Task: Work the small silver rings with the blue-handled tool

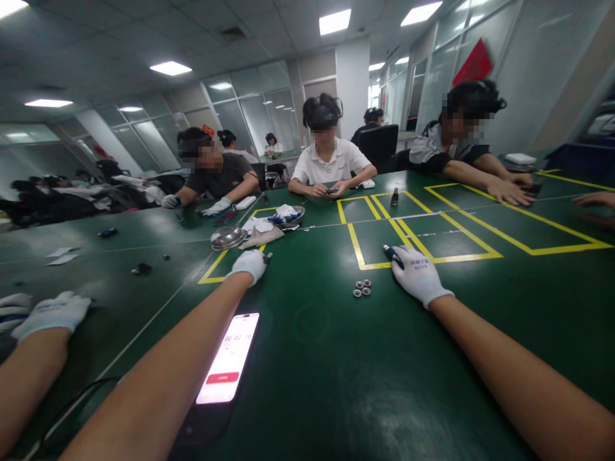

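Far left, a co-worker's gloved hand (50, 312) lies flat on the desk (312, 384); it is not the wearer's. Next comes a phone (228, 358), face up, its screen lit with a timer and a red button. It sits right beside the wearer's left forearm, maybe touching; can't tell.

The wearer's left hand (250, 264), in a white glove, is stretched well forward and curled shut on a small dark piece (267, 257) that pokes out at the thumb side. It's too small to say what it is. Behind it are a metal bowl (228, 238), a cloth heap (262, 232) and a second dish (302, 214) with blue-and-white gloves in it.

In the middle, small metal discs (362, 288) lie loose in a tight cluster between the two hands, nearer the right one.

The right hand (419, 276), also in a white glove, is palm down with the fingers clamped on a dark pen-like tool (391, 253). The tool's tip is at the corner of a yellow tape box (432, 258). The hands are well apart. Other people sit across the desk at their own work.

Handling, as a judgement:
- Both arms are at full reach, so control is weak. Pulling the work closer would steady both grips.
- The discs look light and would scatter easily, so the right wrist should stay clear of them.
- The left forearm should stay off the phone screen.
- The dark piece is tiny, and a fingertip pinch would hold it better than a fist.
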A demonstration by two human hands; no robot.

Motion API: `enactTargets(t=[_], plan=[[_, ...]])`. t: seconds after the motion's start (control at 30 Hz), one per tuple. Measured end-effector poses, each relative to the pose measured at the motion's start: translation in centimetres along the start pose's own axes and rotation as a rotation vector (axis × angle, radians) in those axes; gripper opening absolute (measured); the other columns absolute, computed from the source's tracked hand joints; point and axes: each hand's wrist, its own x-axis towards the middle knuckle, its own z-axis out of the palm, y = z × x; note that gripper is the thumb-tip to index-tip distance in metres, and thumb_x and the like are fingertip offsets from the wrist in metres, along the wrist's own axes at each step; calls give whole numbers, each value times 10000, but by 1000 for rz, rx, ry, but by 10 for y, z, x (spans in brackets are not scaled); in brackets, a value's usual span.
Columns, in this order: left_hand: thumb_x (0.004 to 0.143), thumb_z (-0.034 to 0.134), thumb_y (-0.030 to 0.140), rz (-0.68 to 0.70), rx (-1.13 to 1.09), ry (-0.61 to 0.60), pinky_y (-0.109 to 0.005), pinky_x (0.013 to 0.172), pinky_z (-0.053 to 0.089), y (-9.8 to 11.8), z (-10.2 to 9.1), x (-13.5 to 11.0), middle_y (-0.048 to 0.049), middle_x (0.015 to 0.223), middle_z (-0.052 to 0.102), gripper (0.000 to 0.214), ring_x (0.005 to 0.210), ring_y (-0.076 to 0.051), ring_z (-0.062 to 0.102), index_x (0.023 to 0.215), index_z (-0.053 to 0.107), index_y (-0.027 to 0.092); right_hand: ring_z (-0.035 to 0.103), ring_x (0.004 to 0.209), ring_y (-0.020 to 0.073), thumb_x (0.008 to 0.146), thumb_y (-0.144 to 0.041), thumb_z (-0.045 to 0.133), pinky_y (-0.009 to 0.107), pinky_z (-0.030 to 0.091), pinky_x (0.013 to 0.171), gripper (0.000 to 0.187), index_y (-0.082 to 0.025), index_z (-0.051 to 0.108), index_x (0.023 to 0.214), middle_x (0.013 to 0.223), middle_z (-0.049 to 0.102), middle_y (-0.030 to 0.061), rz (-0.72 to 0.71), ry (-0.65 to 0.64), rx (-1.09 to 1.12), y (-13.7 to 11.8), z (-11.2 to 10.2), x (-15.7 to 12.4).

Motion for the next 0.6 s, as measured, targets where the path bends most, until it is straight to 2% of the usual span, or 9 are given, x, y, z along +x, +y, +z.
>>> enactTargets(t=[0.13,0.2,0.3,0.43,0.6], plan=[[821,638,253,-167,166,-60,-389,933,533,-81,-16,-3,-145,965,753,106,1007,-298,709,775,631,159,655,1114,305,926,-234,537,403,515,973,355,-162,680,1243,1267,677,168,0,-5,-7,0,1,1],[885,570,293,-265,249,-56,-380,904,542,-119,-22,-11,-125,974,746,170,1011,-290,703,771,579,168,648,1128,305,923,-230,542,404,507,989,361,-164,676,1251,1277,672,168,2,-5,-9,1,2,1],[905,503,235,-312,308,-71,-391,922,530,-163,-27,-22,-103,1060,737,105,1072,-288,680,837,561,179,646,1121,300,928,-233,536,395,500,991,355,-163,675,1247,1274,669,168,10,-8,-8,1,3,1],[919,467,325,-359,395,-125,-331,869,512,-194,-28,-27,-114,1214,711,183,1096,-268,658,974,584,194,644,1103,291,930,-236,533,383,496,974,346,-174,673,1241,1245,678,153,8,-5,-8,2,3,2],[929,387,388,-356,409,-158,-356,819,505,-207,-28,-25,-191,1345,644,361,1160,-320,647,1163,579,192,648,1071,283,934,-237,531,371,499,950,326,-169,678,1216,1208,687,138,2,0,-29,2,2,1]])
